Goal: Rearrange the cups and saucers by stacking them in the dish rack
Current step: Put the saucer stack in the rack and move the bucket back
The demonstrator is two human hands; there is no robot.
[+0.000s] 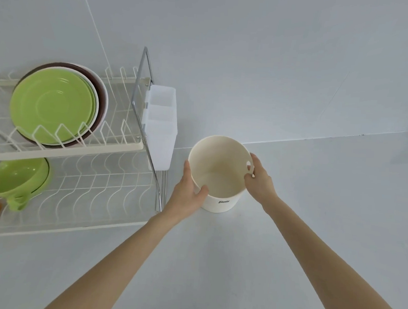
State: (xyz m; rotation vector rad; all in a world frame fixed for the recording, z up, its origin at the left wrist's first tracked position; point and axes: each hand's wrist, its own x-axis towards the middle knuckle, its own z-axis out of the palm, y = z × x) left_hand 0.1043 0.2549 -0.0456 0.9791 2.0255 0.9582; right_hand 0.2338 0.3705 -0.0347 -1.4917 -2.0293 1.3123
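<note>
Left of the grips, lime-green saucers [52,106] front a brown plate [102,87] in the cream wire rack [85,148]; a lime-green cup [16,182] below. The cream bucket [218,178] carries dark lettering; pale grey table [216,261].

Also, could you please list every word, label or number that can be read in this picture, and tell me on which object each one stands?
One dark printed mark on the outer wall of the cream bucket, near its base, below the left hand: too small and blurred to read.
Dish rack, green saucers, green cup, white caddy: no text visible.
</note>
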